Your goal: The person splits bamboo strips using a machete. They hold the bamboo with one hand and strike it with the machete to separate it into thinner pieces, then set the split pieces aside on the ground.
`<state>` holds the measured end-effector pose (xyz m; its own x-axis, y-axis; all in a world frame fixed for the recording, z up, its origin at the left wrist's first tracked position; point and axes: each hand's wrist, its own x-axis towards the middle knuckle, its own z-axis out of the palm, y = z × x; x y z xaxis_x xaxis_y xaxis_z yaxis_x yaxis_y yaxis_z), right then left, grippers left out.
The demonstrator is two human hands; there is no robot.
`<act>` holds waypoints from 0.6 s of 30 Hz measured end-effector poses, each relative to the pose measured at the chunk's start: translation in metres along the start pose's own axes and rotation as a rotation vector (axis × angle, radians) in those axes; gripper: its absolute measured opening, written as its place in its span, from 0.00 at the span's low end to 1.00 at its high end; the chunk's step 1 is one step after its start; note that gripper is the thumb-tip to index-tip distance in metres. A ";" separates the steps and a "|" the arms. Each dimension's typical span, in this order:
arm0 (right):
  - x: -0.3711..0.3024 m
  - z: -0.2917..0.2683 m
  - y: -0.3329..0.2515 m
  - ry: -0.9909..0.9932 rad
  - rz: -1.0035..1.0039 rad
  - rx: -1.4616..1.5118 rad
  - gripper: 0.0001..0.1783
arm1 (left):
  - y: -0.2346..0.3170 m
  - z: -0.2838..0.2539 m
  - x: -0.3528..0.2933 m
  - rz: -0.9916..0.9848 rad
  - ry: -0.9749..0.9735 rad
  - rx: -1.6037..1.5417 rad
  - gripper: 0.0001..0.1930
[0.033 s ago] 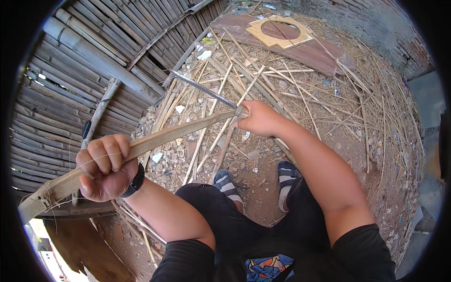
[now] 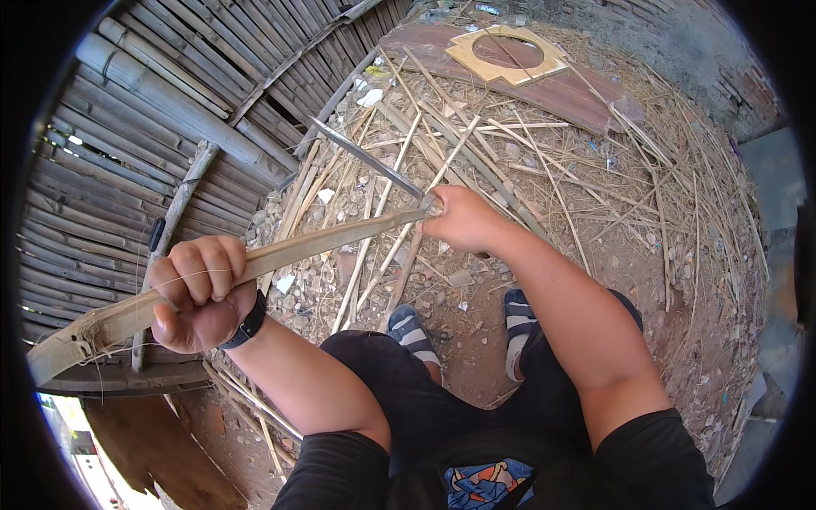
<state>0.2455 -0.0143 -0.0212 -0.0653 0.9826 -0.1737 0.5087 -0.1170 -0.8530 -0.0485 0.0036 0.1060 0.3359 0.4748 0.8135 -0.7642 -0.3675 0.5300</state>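
Observation:
My left hand [image 2: 202,285] is wrapped round a long split bamboo strip [image 2: 331,240], which slopes from the lower left rim up toward the middle. Loose fibres hang from the strip's thick near end, where a knot shows. In my right fist [image 2: 466,221] is a long-bladed knife [image 2: 365,159], its handle hidden by the fingers. The blade points up and left, away from me. Beside the fist, the strip's far end meets the base of the blade; whether the fingers also touch the strip I cannot tell.
Cut bamboo strips [image 2: 463,157], straw and stones litter the dirt floor. A reddish board [image 2: 425,53] lies at the back, bearing a yellow panel [image 2: 544,75] with a round hole. A bamboo wall [image 2: 119,140] stands at left, a masonry wall [image 2: 680,68] at back right. My sandalled feet [image 2: 412,331] are below.
My left hand has shifted slightly right and up along with the strip. The knife has tilted a little, its blade face now showing broader and its tip slightly higher.

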 end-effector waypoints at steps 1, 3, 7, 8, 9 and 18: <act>-0.006 0.018 -0.005 0.009 0.051 0.109 0.26 | -0.010 -0.007 0.001 -0.034 -0.008 -0.021 0.20; -0.026 0.052 0.010 0.078 -0.002 0.179 0.26 | -0.026 -0.016 0.000 -0.107 -0.016 -0.070 0.20; -0.043 0.090 0.064 0.068 0.079 0.188 0.27 | -0.025 -0.028 -0.006 -0.123 -0.011 -0.097 0.19; -0.048 0.086 0.060 -0.010 0.221 0.220 0.27 | -0.021 -0.031 -0.010 -0.137 0.006 -0.102 0.19; -0.053 0.086 0.053 -0.002 0.218 0.242 0.28 | -0.018 -0.033 -0.014 -0.150 0.023 -0.105 0.20; -0.045 0.125 0.049 0.116 0.030 0.210 0.28 | -0.022 -0.034 -0.012 -0.148 0.056 -0.138 0.19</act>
<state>0.1659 -0.0823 -0.1165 0.0530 0.9868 -0.1533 0.3179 -0.1622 -0.9341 -0.0540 0.0333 0.0761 0.4218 0.5606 0.7126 -0.7785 -0.1791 0.6016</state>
